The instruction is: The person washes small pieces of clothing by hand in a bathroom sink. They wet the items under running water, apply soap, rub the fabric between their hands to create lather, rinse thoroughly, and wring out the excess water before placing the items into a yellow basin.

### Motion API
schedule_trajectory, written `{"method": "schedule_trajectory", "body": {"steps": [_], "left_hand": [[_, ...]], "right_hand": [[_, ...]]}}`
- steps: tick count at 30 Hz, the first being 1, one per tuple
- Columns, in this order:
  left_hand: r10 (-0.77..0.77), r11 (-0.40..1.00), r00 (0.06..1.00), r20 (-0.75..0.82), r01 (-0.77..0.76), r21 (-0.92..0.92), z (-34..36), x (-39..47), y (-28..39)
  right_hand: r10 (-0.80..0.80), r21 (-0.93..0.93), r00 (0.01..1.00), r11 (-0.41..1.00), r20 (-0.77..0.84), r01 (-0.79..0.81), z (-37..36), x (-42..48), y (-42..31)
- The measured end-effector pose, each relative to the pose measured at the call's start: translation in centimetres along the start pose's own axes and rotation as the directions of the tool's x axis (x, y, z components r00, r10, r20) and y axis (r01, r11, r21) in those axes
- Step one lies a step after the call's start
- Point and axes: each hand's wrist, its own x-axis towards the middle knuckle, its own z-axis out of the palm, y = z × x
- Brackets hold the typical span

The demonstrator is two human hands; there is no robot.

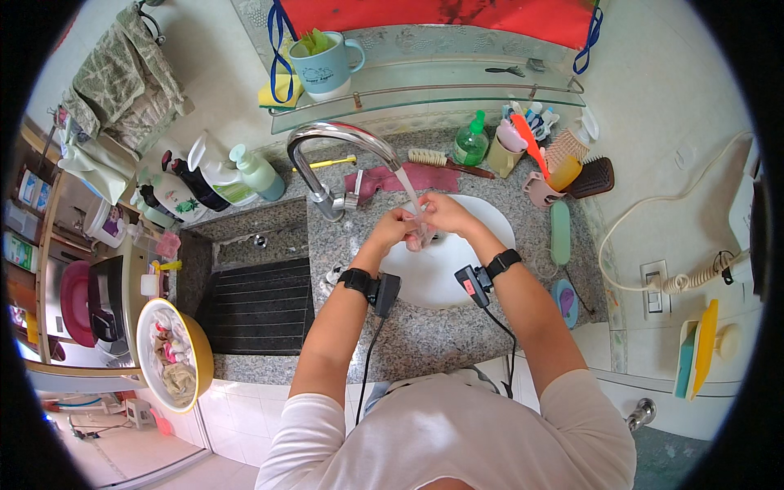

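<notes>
Water (409, 187) runs from a curved chrome faucet (346, 130) onto both of my hands. Between my left hand (392, 230) and my right hand (450, 213) is a small, thin, pale pinkish wet cloth (418, 242), pinched by the fingers of each. Its exact kind is hard to tell. Both hands are over the white oval washbasin (447, 293), set in a speckled granite counter (407, 352). The cloth hangs close to the basin's drain, partly covering it.
Left of the basin lies a granite sink with a black ribbed washboard (254, 309). A yellow bucket (205, 361) holds cloths. Pump bottles (260, 174), a green soap bottle (471, 144), a wooden brush (450, 162) and a cup of hairbrushes (542, 190) line the back. Overhead is a glass shelf (422, 92).
</notes>
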Motion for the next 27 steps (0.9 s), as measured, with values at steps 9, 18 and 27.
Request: {"method": "schedule_trajectory", "body": {"steps": [9, 18, 27], "left_hand": [[-0.014, 0.991, 0.981, -0.192, 0.039, 0.125, 1.4, -1.2, 1.5], [0.255, 0.803, 0.912, -0.321, -0.014, 0.596, 0.7, 0.3, 0.5], [0.091, 0.972, 0.983, -0.161, -0.053, 0.229, 0.1, 0.2, 1.2]], "right_hand": [[-0.099, -0.241, 0.987, 0.968, -0.123, 0.067, 0.4, 0.0, 0.5], [0.116, 0.117, 0.98, 0.988, -0.162, -0.098, 0.9, 0.2, 0.4], [0.014, -0.154, 0.954, 0.986, -0.3, -0.063, 1.2, -0.4, 0.6]]}}
